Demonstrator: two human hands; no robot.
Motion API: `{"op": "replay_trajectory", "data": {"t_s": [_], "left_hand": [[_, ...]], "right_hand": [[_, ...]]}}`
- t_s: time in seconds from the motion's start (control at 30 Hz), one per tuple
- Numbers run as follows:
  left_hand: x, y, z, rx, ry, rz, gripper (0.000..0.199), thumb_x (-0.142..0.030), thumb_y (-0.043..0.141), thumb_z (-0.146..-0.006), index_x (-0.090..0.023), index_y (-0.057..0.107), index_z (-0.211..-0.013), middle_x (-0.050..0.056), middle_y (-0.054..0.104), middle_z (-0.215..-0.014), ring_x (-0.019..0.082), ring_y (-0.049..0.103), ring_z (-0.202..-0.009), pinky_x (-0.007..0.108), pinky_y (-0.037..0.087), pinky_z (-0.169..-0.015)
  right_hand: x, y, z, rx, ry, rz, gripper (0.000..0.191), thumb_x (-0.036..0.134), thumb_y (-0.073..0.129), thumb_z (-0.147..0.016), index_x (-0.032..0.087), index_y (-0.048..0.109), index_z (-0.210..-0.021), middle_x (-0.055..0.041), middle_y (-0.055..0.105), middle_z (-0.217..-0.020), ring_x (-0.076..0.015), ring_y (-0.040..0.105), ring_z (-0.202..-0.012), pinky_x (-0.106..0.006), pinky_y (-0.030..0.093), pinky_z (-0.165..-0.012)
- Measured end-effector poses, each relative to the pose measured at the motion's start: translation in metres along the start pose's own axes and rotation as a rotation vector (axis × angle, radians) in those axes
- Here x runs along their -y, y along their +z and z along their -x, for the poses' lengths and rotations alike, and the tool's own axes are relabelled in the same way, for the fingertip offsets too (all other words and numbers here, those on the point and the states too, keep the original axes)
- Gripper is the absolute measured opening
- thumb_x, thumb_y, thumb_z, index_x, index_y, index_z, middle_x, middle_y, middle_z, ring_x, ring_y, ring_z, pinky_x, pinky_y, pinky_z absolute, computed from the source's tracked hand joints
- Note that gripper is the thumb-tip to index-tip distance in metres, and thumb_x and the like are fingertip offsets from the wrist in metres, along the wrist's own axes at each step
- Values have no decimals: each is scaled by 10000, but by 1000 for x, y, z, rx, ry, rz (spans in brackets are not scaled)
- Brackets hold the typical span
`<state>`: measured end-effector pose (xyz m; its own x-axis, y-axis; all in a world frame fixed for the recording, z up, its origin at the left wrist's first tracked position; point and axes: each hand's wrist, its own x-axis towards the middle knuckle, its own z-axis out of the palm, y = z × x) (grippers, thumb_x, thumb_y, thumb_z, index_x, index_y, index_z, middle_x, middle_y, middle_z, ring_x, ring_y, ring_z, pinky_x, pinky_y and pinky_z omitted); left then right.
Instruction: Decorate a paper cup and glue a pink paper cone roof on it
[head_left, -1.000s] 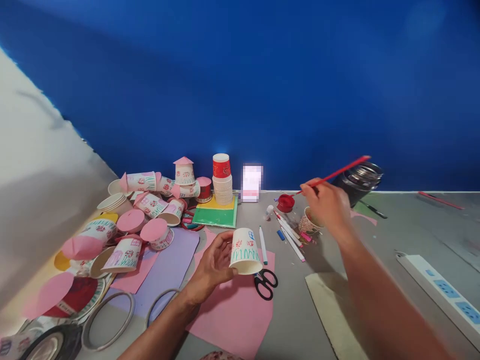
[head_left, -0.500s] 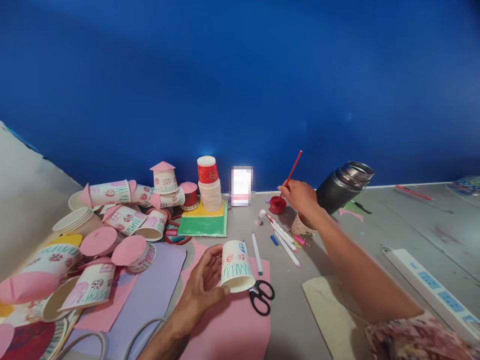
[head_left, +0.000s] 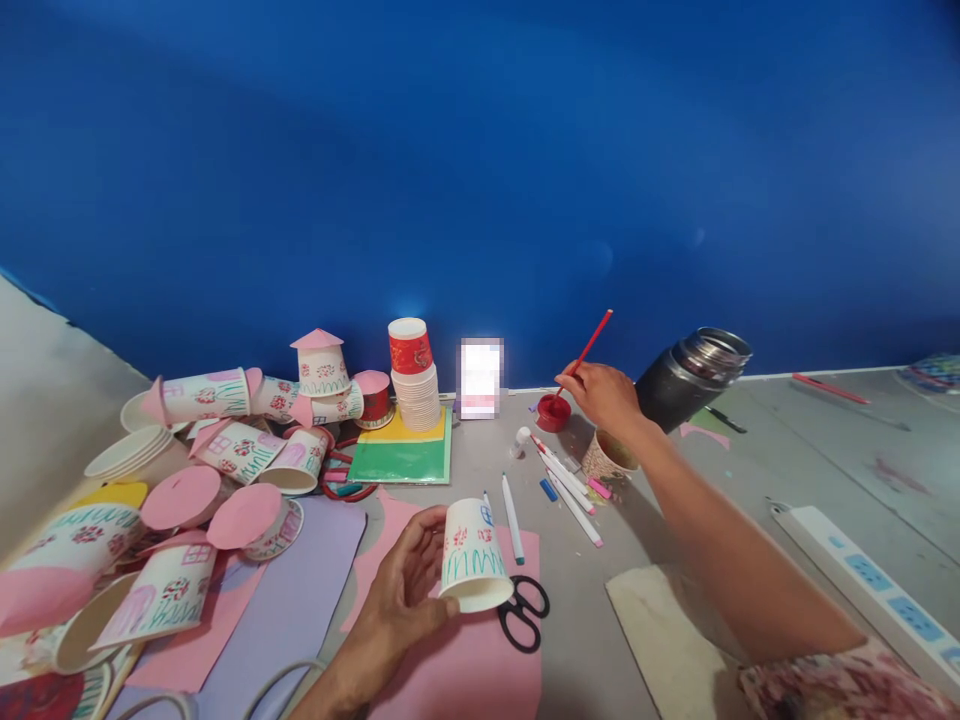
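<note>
Head view. Left hand (head_left: pixel 412 575) holds the decorated cup (head_left: pixel 474 550) by its side, thumb near the rim; cup is tilted, mouth toward the viewer, above the pink sheet (head_left: pixel 480 675). Right hand (head_left: pixel 600 390) pinches the red brush (head_left: pixel 590 348), lower end inside the paint pot (head_left: pixel 553 416).

Risks (judged): an overloaded brush could drip red onto the markers (head_left: pixel 513 520) or pink sheet between pot and cup. Right wrist lies close to the patterned cup (head_left: pixel 600 462); a low swing of the forearm could tip it. Too hard a left grip could dent the paper wall.

Containers: paint pot holds red paint, level unclear. Patterned cup stands open, contents not discernible. Dark flask (head_left: pixel 675 385) has no lid on; interior hidden. Decorated cup shows a pale inner wall, no contents visible.
</note>
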<state>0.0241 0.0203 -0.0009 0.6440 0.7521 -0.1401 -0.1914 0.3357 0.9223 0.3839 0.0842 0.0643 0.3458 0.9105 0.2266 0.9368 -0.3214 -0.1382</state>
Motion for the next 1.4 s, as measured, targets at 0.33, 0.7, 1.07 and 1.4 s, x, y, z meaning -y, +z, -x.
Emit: {"op": "replay_trajectory", "data": {"t_s": [0.33, 0.7, 1.07, 1.4], "left_hand": [[7, 0, -2, -45, 10, 11, 752, -314, 924, -613, -263, 637, -1306, 119, 648, -1386, 392, 555, -1350, 466, 471, -1098], [2, 2, 0, 0, -18, -18, 733, -351, 887, -684, -246, 603, -1352, 137, 651, -1387, 380, 574, -1332, 472, 447, -1122], [6, -2, -2, 5, -15, 8, 742, -330, 906, -673, -262, 602, -1347, 130, 642, -1398, 380, 567, -1337, 462, 447, -1107], [3, 2, -1, -82, -1, 59, 814, -379, 910, -670, -247, 591, -1407, 148, 621, -1444, 405, 538, -1381, 429, 490, -1059]], "right_hand": [[-7, 1, 7, -104, -16, -56, 320, 374, 496, -1038, 206, 768, -1046, -116, 806, -1049, -286, 727, -1015, -337, 461, -793], [-14, 0, 26, -99, 53, -127, 364, 437, 489, -1024, 215, 765, -942, -86, 811, -884, -252, 730, -822, -311, 434, -698], [-10, 8, 8, -115, 149, -24, 331, 428, 559, -1000, 195, 790, -954, -140, 809, -912, -290, 726, -819, -332, 389, -654], [-1, 5, 18, -139, 41, 5, 301, 401, 555, -1014, 191, 772, -1014, -138, 794, -948, -282, 717, -894, -321, 382, -668]]}}
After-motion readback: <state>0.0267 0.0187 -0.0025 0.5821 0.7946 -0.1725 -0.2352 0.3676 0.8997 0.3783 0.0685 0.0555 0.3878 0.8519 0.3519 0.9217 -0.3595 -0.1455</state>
